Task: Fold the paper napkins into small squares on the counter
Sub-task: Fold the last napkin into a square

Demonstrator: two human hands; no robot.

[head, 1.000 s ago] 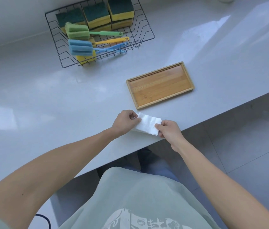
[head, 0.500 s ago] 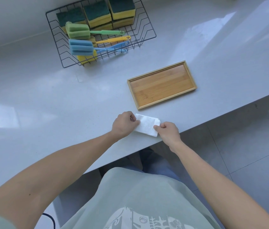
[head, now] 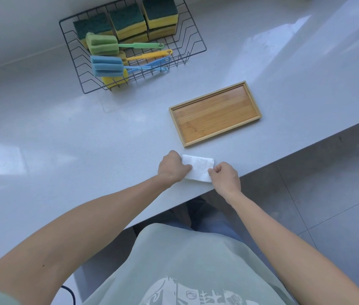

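Glossy grey counter [head: 86,150], matt wooden tray [head: 215,130], soft paper napkin [head: 199,168].

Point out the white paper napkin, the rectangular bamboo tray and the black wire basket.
white paper napkin [head: 199,169]: head view, bare middle between the hands.
rectangular bamboo tray [head: 215,113]: head view, centre of its floor.
black wire basket [head: 193,41]: head view, right side wall.

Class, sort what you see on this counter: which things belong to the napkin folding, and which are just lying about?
In the job: paper napkin, left hand, right hand, counter.

Lying about: wooden tray, wire basket, sponges, handled sponge brushes.
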